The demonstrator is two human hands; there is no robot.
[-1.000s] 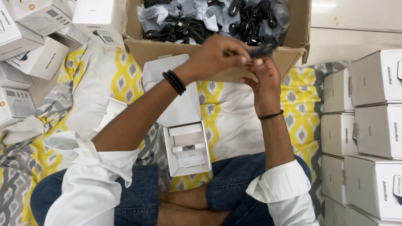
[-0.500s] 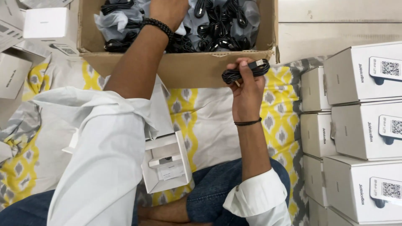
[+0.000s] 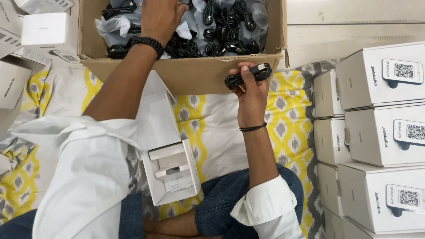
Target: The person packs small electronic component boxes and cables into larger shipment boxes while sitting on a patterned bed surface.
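So at this point the right hand [image 3: 251,95] was clamped around a coiled black cable [image 3: 245,76], fingers wrapped on the bundle with the plug end poking out past the thumb, held up just in front of the near wall of the cardboard box [image 3: 186,75]. One cable was out and in hand, basically. The left hand [image 3: 161,17] was down inside that box, resting on the pile of bagged cables [image 3: 221,31]; from above I honestly couldn't tell if its fingers had closed on anything or were just spread over the heap.

As for what was left: the open white carton [image 3: 170,172] sat on the yellow patterned sheet [image 3: 212,128] right by the knees, lid flipped back, with an inner tray and a small part showing inside, and no cable in it as far as I could see. So my read is that this carton was only partly packed. The stack of closed white cartons [image 3: 376,132] on the right looked like finished ones, and a few more white boxes [image 3: 44,31] lay off to the left, well apart from the hands. The big box looked pretty full, so I'd guess plenty to go
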